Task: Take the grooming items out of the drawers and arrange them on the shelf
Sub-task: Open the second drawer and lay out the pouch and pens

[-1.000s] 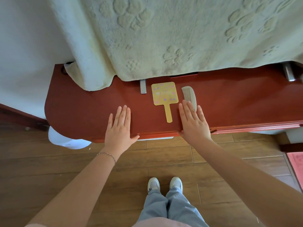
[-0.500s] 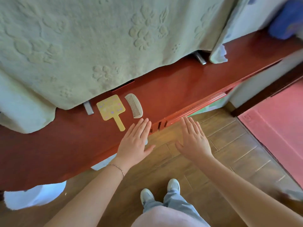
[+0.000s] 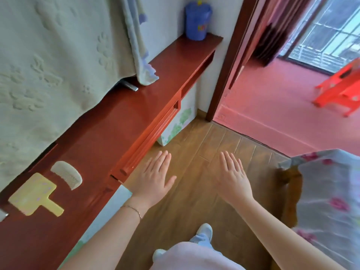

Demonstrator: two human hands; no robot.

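A yellow hand mirror [image 3: 34, 195] and a pale comb [image 3: 67, 174] lie side by side on the red wooden shelf [image 3: 120, 117] at the lower left. My left hand [image 3: 154, 178] hovers flat with straight fingers just off the shelf's front edge, beside a closed drawer front [image 3: 148, 137]. My right hand [image 3: 232, 177] is held out flat over the wooden floor, further right. Both hands hold nothing.
A cream towel [image 3: 54, 61] hangs over the back of the shelf. A blue container [image 3: 196, 20] stands at the shelf's far end. A doorway at right leads to a pink floor with a red stool [image 3: 341, 84]. A flowered cloth [image 3: 329, 201] covers furniture at right.
Both hands have come off the shelf and moved right, out over the floor. The view has swung right, so the mirror and comb now sit at the lower left.
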